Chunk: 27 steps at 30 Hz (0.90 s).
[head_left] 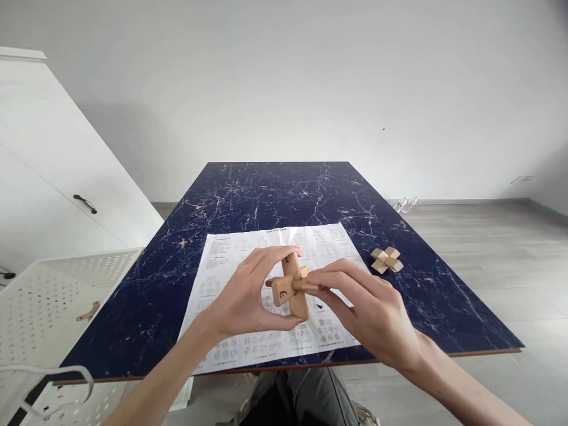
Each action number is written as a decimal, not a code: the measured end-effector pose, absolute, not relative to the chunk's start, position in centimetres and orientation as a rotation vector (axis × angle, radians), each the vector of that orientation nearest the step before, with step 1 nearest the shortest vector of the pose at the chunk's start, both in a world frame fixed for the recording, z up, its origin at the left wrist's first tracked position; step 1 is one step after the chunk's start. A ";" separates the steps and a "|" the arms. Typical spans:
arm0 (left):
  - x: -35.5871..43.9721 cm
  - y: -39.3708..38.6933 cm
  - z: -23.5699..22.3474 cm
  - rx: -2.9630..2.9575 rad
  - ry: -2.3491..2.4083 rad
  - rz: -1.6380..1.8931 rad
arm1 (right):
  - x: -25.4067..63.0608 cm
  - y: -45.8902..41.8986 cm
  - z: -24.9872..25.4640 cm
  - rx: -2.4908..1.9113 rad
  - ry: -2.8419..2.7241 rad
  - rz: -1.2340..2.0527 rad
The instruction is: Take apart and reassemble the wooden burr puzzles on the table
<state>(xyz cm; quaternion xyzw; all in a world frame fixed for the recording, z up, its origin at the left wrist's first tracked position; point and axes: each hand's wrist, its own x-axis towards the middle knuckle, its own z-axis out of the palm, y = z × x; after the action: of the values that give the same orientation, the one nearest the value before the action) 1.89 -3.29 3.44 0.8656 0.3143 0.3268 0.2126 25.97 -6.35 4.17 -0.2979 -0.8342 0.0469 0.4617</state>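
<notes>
Over the printed sheet, my left hand [255,290] grips a wooden burr puzzle [298,305] between the thumb below and the fingers above. Its crossed light-wood pieces carry dark handwritten marks, one like a 2 on the upright piece and one like a 3 on the block facing left. My right hand [366,302] pinches a thin wooden piece [306,286] that sticks out of the puzzle's right side. Whether that piece is fully seated cannot be made out. The white instruction sheet [213,290], covered in small diagrams, lies flat under both hands.
Right of the sheet, another wooden burr puzzle [387,260] rests on the dark blue marbled table [275,195]. A white perforated basket [48,302] stands at the left, with a wooden piece [89,312] in it. Clear bottles [406,205] stand beyond the table's right edge.
</notes>
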 end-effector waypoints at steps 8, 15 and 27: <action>-0.6 0.1 2.3 1.848 0.629 0.698 | 25.3 -4.1 2.6 -0.633 -2.080 0.129; -2.1 3.6 0.9 1.655 0.625 0.649 | 23.1 0.1 0.3 -0.587 -2.092 0.143; -2.6 4.6 -1.6 1.554 0.747 0.669 | 23.6 2.9 -3.1 -0.668 -2.160 0.082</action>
<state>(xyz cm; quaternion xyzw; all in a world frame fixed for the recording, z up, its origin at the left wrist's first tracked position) -2.57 4.62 -1.62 0.6708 0.3225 0.2889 0.6021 23.56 2.93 -3.12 -0.2672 -0.8639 0.0330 0.4258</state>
